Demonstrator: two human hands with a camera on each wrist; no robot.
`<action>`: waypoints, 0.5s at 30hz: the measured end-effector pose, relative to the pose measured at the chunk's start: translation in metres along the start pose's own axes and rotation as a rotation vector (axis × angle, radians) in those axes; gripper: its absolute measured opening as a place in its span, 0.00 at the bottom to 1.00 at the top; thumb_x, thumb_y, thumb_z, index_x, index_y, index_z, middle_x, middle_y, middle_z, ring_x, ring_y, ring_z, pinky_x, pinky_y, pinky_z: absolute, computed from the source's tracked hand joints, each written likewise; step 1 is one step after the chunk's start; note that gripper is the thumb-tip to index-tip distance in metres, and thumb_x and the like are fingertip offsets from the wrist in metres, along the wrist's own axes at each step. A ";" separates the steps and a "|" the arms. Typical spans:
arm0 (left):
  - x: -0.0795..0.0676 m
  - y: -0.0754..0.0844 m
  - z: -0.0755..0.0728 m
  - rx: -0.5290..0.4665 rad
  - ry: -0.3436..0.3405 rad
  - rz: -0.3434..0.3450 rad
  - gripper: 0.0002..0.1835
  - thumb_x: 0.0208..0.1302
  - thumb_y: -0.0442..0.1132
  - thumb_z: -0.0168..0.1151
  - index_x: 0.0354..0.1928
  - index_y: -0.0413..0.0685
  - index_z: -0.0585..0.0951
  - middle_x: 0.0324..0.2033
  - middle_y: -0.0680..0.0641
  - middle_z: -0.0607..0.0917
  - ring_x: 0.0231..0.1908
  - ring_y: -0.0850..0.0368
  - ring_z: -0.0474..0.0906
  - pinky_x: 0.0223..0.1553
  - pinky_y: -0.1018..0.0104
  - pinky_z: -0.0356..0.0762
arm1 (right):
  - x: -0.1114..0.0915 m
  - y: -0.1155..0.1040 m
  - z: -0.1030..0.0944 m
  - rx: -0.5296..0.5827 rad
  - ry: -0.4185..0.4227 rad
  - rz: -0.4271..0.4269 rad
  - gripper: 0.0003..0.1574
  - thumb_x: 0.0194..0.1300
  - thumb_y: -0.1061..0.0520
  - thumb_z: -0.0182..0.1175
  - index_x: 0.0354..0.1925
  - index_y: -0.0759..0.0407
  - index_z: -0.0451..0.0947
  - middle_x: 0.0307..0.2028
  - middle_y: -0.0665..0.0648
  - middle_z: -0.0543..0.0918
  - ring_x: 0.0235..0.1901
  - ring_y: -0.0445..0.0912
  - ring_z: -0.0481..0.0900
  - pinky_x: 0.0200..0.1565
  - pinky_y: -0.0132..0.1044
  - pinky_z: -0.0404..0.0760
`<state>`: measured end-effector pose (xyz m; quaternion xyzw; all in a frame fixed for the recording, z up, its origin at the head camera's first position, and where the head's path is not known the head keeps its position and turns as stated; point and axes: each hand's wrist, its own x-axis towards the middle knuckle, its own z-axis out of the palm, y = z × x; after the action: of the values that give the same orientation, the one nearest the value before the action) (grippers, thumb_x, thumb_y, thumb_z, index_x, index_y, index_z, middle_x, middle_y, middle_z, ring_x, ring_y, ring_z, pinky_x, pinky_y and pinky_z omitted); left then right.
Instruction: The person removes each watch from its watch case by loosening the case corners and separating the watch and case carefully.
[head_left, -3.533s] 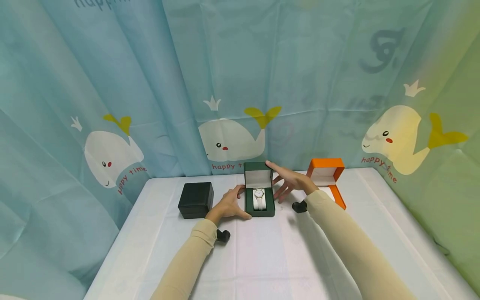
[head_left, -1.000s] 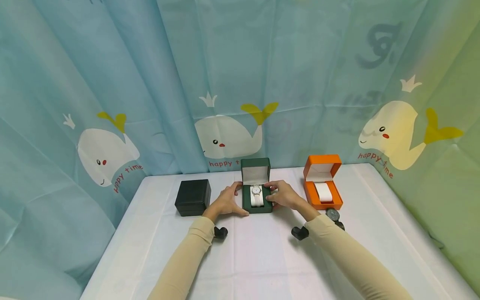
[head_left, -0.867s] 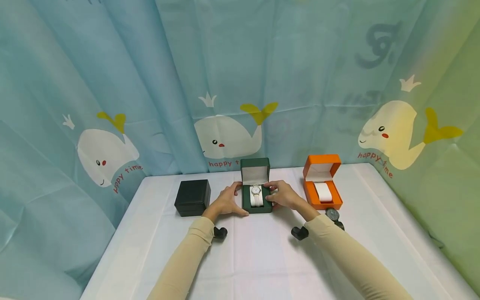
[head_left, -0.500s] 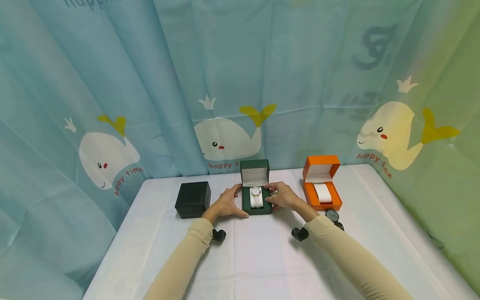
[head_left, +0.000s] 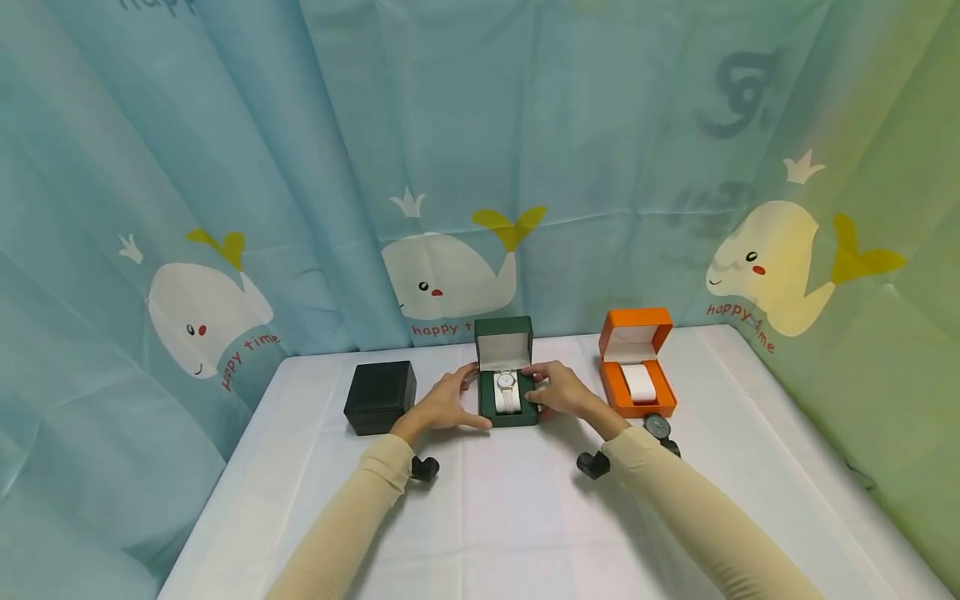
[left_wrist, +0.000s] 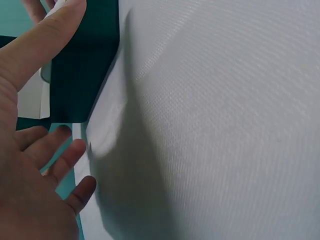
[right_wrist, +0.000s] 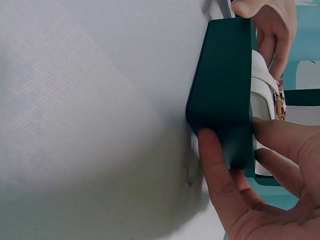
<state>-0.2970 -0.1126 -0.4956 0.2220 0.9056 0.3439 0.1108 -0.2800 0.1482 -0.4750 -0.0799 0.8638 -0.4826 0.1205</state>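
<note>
A green watch box [head_left: 516, 420] stands with its lid raised at the back of the table. Inside it, a white-strapped watch [head_left: 506, 381] is wrapped round a white cushion. My left hand [head_left: 441, 406] holds the box's left side, thumb by the front corner and fingers toward the back; several fingers hang spread in the left wrist view. At the box's right wall is my right hand [head_left: 562, 390]. The right wrist view shows that hand [right_wrist: 280, 205] pinching the wall, with fingertips at the inner rim and others against the outside. The watch's underside is hidden.
Left of the hands sits a closed black box [head_left: 379, 398]. An orange watch box [head_left: 617, 392] stands open on the right, a white cushion [head_left: 638, 383] inside. In front of it lies a dark watch [head_left: 658, 427], partly behind my right sleeve. A whale-print curtain [head_left: 585, 167] hangs behind the table.
My right hand has come down from the green box's lid to its right wall, uncovering more of the orange box and the dark watch. Over the last second, both hands stay almost still.
</note>
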 end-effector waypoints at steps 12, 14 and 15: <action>-0.011 0.003 -0.011 -0.033 0.047 0.044 0.56 0.50 0.52 0.83 0.78 0.47 0.62 0.73 0.45 0.69 0.63 0.42 0.73 0.63 0.41 0.71 | 0.001 0.003 0.000 -0.016 0.007 0.006 0.31 0.66 0.67 0.67 0.67 0.64 0.76 0.59 0.71 0.76 0.24 0.50 0.86 0.28 0.41 0.87; -0.012 0.003 -0.012 -0.024 0.054 0.037 0.55 0.50 0.52 0.83 0.78 0.48 0.64 0.72 0.44 0.70 0.63 0.42 0.74 0.62 0.41 0.72 | 0.001 0.002 0.000 -0.014 0.012 0.008 0.31 0.66 0.67 0.67 0.67 0.64 0.76 0.58 0.71 0.76 0.24 0.50 0.86 0.28 0.41 0.87; -0.012 0.003 -0.012 -0.018 0.060 0.032 0.54 0.51 0.52 0.83 0.77 0.49 0.64 0.72 0.44 0.71 0.62 0.43 0.75 0.61 0.42 0.73 | 0.001 0.002 0.000 -0.017 0.012 0.005 0.32 0.66 0.67 0.67 0.67 0.64 0.76 0.58 0.71 0.76 0.24 0.50 0.86 0.28 0.41 0.87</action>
<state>-0.2894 -0.1231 -0.4839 0.2253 0.9016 0.3604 0.0801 -0.2810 0.1484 -0.4767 -0.0759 0.8688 -0.4755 0.1159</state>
